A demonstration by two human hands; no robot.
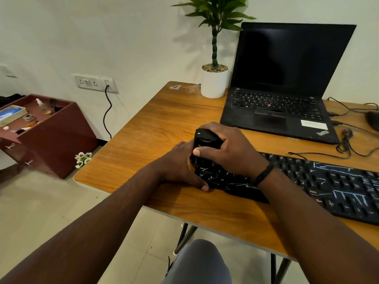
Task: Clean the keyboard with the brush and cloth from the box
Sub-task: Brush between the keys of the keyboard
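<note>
The keyboard (307, 181) reads "ZEBRO", the rest hidden by the right wrist; the laptop (283, 99) reads "ThinkPad". Right hand (229, 152) grips a black brush (205, 140); left hand (182, 169) clasps the keyboard's end.

Soft, even indoor light fills the room, moderately bright, with no hard glare. The plant (215, 19) throws a faint, blurred shadow onto the white wall (123, 37) to its left, so light arrives from the right. The laptop screen (287, 56) is dark with a dull sheen. The wooden table (155, 124) shows a mild gloss. Wide-angle distortion bends the edges; the forearms at the bottom look stretched and slightly soft
</note>
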